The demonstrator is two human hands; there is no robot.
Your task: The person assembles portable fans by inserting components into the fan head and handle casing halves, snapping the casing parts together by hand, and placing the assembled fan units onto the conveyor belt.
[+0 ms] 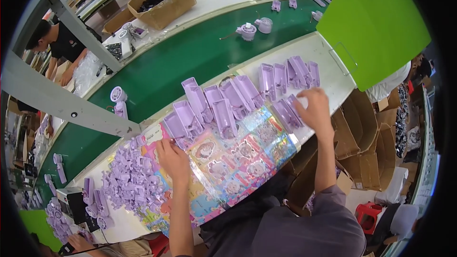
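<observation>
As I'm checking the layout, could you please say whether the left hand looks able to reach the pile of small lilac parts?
Probably yes: the pile of small lilac parts lies just left of the left hand, with nothing visible standing between.

No text is legible: marks on the patterned sheet [231, 162] beside the green belt [190, 40] and the black shirt [66, 50] beyond it are tiny.

Factory assembly floor: green conveyor belt [185, 43] past near white bench [312, 50]; heaped lilac plastic parts [131, 178] left; cardboard boxes [366, 162] right; co-worker [69, 43] far left.
</observation>
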